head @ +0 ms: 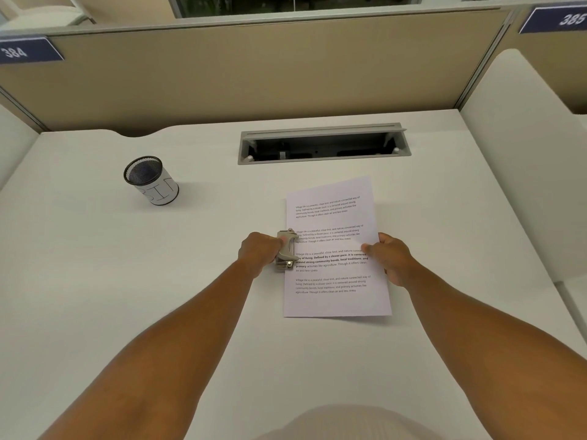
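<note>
A: Location of hole punch (287, 249)?
B: At the sheet (333, 296) left edge, with left hand (259, 252) fingers wrapped round it.
A: And the right hand (390, 258)?
B: Fingers pinch the right edge of the sheet, which lies on the tabletop (127, 281).

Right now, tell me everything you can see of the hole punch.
The hole punch is a grey, metal-looking tool with a curved lever on top and a round stud showing at each end. It sits on the white desk, over the left edge of the printed sheet, about midway along it. The left hand grips it from the left, covering part of it. Whether the lever is pressed down cannot be told.
</note>
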Demonstrator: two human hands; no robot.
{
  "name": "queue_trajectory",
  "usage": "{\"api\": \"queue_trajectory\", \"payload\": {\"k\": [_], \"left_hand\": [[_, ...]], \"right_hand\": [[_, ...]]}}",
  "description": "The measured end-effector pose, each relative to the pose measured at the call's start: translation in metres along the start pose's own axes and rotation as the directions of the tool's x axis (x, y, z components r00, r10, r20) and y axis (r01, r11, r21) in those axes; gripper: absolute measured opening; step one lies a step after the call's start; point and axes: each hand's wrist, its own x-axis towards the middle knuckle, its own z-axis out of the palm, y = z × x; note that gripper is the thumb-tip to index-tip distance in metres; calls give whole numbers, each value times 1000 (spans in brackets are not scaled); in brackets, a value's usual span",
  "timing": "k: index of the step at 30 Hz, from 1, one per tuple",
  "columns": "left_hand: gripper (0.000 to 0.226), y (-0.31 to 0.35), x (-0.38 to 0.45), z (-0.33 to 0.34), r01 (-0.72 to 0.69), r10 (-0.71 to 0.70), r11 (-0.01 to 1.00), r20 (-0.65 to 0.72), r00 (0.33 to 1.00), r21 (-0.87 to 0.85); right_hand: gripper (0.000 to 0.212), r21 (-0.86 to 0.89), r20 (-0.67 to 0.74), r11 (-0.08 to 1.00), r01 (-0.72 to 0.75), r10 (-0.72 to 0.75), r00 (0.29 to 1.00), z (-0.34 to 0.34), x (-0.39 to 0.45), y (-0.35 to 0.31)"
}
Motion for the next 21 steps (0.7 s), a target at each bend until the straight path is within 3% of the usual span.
{"api": "queue_trajectory", "payload": {"k": [3,11,15,21], "left_hand": [[20,0,-1,1,0,1,1000,-12,1000,25],[25,0,1,0,3,-3,1000,-8,1000,14],[9,-1,4,-1,-19,18,1000,22,1000,16],[20,-1,8,-4,-8,8,1000,61,998,-15]], "right_hand": [[16,-9,-1,1000,2,-2,1000,0,0,0],[22,-37,8,999,5,-4,1000,0,0,1],[20,-40,7,999,6,-5,1000,0,0,1],[19,-63,1,998,11,-11,1000,0,1,2]]}}
